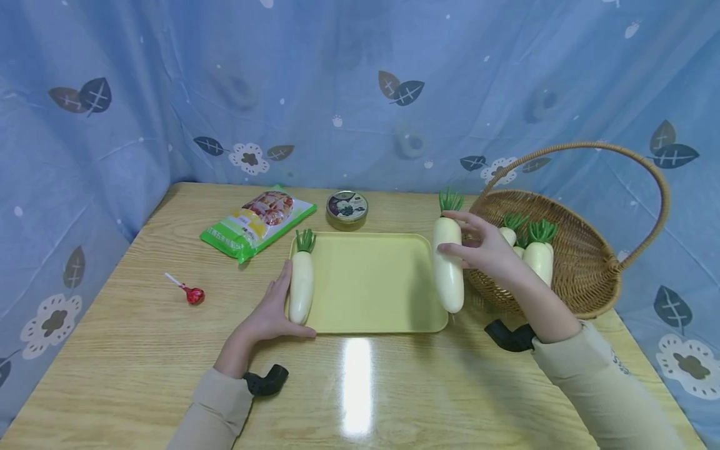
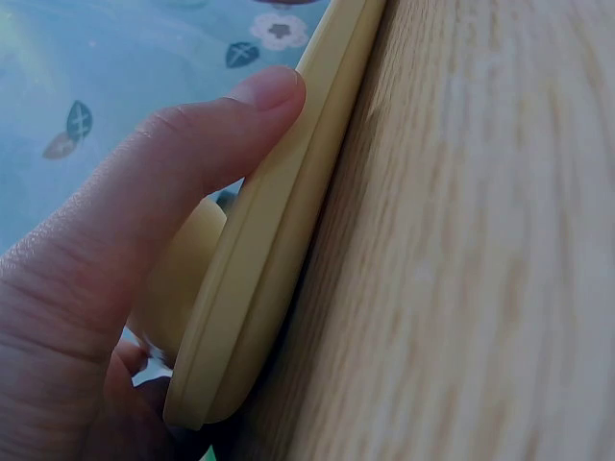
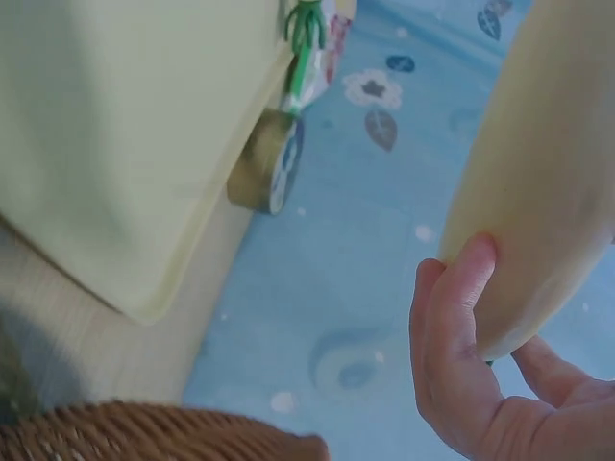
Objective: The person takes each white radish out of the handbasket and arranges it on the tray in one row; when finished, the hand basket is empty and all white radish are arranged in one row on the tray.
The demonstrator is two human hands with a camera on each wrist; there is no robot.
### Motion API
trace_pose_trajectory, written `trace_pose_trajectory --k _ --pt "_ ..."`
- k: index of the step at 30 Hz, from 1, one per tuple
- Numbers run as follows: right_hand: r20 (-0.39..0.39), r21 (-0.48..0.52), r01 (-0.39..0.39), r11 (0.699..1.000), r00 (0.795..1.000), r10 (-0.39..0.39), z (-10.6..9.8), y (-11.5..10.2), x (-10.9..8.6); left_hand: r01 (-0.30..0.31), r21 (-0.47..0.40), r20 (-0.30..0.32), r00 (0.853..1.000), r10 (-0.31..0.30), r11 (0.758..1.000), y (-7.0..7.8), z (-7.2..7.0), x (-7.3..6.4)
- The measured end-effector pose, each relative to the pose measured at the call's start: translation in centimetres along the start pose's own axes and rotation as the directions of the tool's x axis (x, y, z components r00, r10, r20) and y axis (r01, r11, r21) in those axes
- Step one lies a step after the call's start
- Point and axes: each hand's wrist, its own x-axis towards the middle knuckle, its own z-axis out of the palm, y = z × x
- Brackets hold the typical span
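Observation:
My right hand (image 1: 478,245) grips a white radish (image 1: 448,275) near its leafy top, thumb on one side and fingers on the other. That radish hangs over the right end of a pale yellow tray (image 1: 371,281), green leaves up and root tip down. My left hand (image 1: 274,312) rests at the tray's near left corner, its thumb (image 2: 259,101) laid along the front rim and the other fingers along the left side. Another white radish (image 1: 301,287) lies in the tray along its left edge, right beside that hand.
A wicker basket (image 1: 585,269) with a tall handle stands at the right, holding several radishes (image 1: 539,257). Behind the tray are a round tin (image 1: 347,209) and a green-and-white food packet (image 1: 259,222). A red lollipop (image 1: 194,295) lies at the left. A blue curtain (image 1: 337,94) hangs behind the table.

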Motion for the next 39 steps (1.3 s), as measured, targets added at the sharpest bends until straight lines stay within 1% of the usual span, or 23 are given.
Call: trace_pose_trajectory --k 2,10,15,21,27,30,34,39 --pt "0.009 0.008 0.018 1.000 1.000 -0.018 0.4 0.3 0.3 0.002 -0.003 0.001 1.000 -0.002 1.000 0.0 -0.1 0.0" --pt "0.042 0.055 0.025 0.998 0.999 -0.027 2.3 1.1 1.5 0.010 0.001 0.001 1.000 -0.010 1.000 0.2 -0.2 0.1" --pt "0.064 0.079 0.048 0.996 0.997 -0.054 3.4 1.3 2.1 0.011 0.004 -0.001 1.000 -0.011 1.000 0.3 -0.2 0.1" --pt "0.069 0.119 0.076 0.990 0.994 -0.085 4.9 1.4 2.7 0.007 0.012 -0.007 1.000 -0.007 1.000 0.3 -0.3 0.1" --pt "0.076 0.129 0.073 0.989 0.994 -0.083 6.1 1.6 3.3 0.004 0.008 -0.007 1.000 -0.004 1.000 0.2 -0.1 0.0" --pt "0.091 0.138 0.070 0.988 0.992 -0.083 6.7 1.8 3.5 0.008 0.002 -0.006 1.000 -0.008 1.000 0.1 0.0 0.0" --pt "0.116 0.164 0.082 0.983 0.988 -0.102 7.4 2.1 3.8 0.011 -0.001 -0.006 1.000 -0.011 1.000 0.1 0.0 0.0" --pt "0.118 0.171 0.098 0.980 0.986 -0.119 8.3 2.1 4.2 0.009 0.004 -0.005 1.000 -0.009 1.000 0.0 0.1 0.1"
